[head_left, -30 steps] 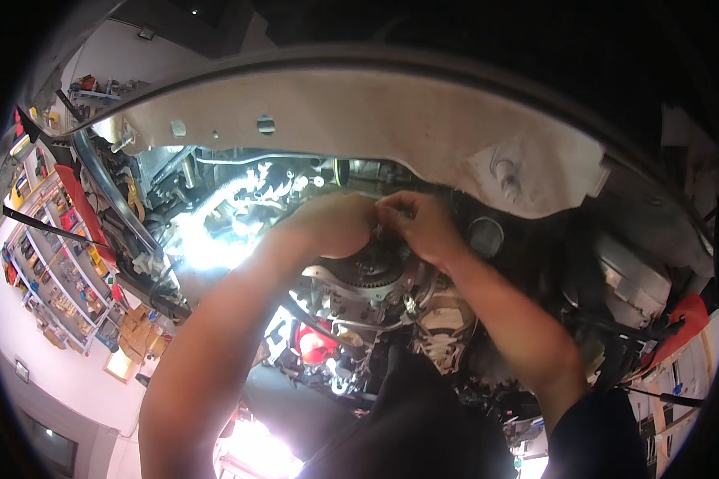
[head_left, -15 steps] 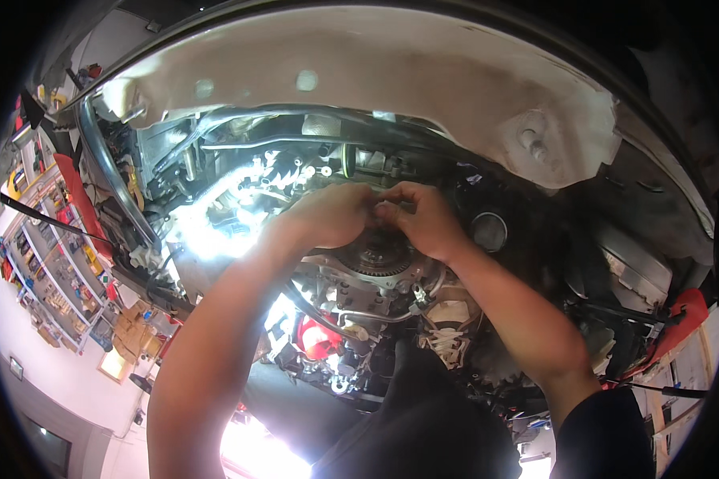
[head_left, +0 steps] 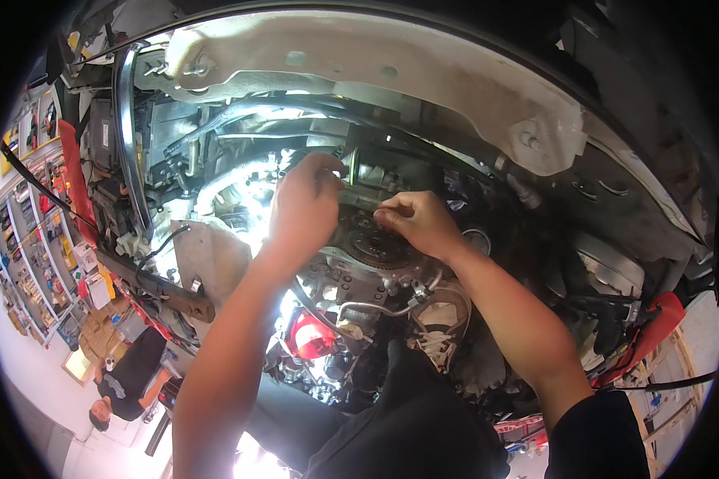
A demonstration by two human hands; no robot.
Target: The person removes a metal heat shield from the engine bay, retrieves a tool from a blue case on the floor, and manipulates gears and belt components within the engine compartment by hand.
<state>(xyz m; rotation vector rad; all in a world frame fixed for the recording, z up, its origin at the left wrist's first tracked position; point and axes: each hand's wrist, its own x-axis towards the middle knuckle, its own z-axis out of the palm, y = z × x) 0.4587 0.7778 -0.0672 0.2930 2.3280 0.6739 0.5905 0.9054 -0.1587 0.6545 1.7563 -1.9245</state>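
A dark toothed ring wheel [head_left: 375,251] sits on the engine [head_left: 339,279] in the middle of the bay. My right hand [head_left: 427,227] is at the wheel's upper right, thumb and forefinger pinched together against its face. Whatever is in that pinch is too small to make out. To the left and a little higher, my left hand [head_left: 305,207] is raised apart from the wheel. Its fingers are bent but spread, and I see nothing held in them. Part of the wheel's left side is hidden by this hand.
A bent pale panel [head_left: 423,64] arches across the far side. Bright light glares off hoses and metal parts at left. A red round part [head_left: 311,335] and a laced shoe [head_left: 438,323] are nearer me. Beyond the left side are shelves [head_left: 28,255] and another person [head_left: 132,379].
My left hand has parted from my right and moved left and up, its fingers spreading. The right hand stays pinched by the wheel. The view has shifted, bringing a person in at lower left.
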